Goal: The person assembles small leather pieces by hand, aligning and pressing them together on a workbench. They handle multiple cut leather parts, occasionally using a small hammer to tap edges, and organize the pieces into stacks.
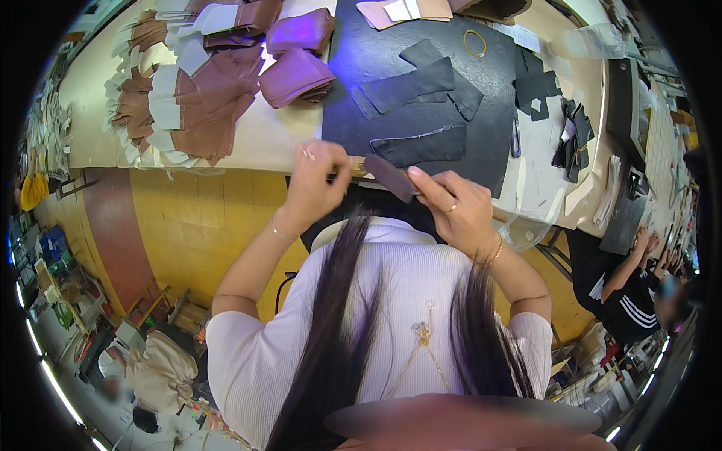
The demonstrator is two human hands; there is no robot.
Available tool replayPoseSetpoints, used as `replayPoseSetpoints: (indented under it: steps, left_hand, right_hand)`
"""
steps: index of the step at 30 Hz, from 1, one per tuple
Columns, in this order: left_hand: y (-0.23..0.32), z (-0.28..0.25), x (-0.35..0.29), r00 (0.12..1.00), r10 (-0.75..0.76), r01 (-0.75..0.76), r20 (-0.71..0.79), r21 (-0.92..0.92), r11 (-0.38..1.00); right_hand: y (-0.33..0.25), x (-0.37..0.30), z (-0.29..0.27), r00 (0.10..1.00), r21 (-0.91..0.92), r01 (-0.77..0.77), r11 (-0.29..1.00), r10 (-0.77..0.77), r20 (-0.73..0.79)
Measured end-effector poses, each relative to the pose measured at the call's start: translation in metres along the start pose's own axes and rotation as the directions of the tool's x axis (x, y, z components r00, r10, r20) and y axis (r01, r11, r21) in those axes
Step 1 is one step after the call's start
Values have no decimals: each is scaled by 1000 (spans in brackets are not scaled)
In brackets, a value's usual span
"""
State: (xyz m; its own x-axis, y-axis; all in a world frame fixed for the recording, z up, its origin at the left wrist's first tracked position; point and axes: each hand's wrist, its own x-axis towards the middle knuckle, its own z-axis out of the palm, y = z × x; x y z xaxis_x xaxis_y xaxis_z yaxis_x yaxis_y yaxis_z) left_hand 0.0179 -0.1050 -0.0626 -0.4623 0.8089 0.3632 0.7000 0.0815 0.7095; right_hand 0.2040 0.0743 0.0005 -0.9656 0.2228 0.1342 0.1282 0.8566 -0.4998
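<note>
My right hand (460, 209) pinches a dark brown leather piece (391, 179) between thumb and fingers, just off the table's near edge. To its left my left hand (317, 179) is raised with its fingers curled together, slightly blurred; whatever they may hold is too small to make out. Between the left hand and the leather piece shows a short tan strip (359, 162), its kind unclear. Beyond my hands, a black leather piece (420, 146) with a pale line along one edge lies on the black mat (485, 135).
More black leather pieces (415, 81) lie farther back on the mat, near a yellow ring (474, 43). Brown leather stacks (297, 77) and fanned brown pieces with pale ends (214, 101) cover the left side. Black scraps (573, 139) sit right. A co-worker's arm (628, 263) is at far right.
</note>
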Motion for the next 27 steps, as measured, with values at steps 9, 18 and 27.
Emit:
replayPoseSetpoints:
  steps: [9, 18, 27]
  left_hand:
    - [24, 27, -23, 904, 211, -277, 372, 132, 952]
    - [16, 21, -10, 956, 220, -253, 194, 166, 953]
    - [20, 45, -5, 975, 97, -150, 198, 275, 950]
  right_hand:
    - [8, 15, 8, 979, 26, 85, 996, -78, -187]
    - [12, 16, -22, 970, 79, -60, 995, 77, -232]
    - [36, -18, -22, 912, 87, -290, 953, 302, -278]
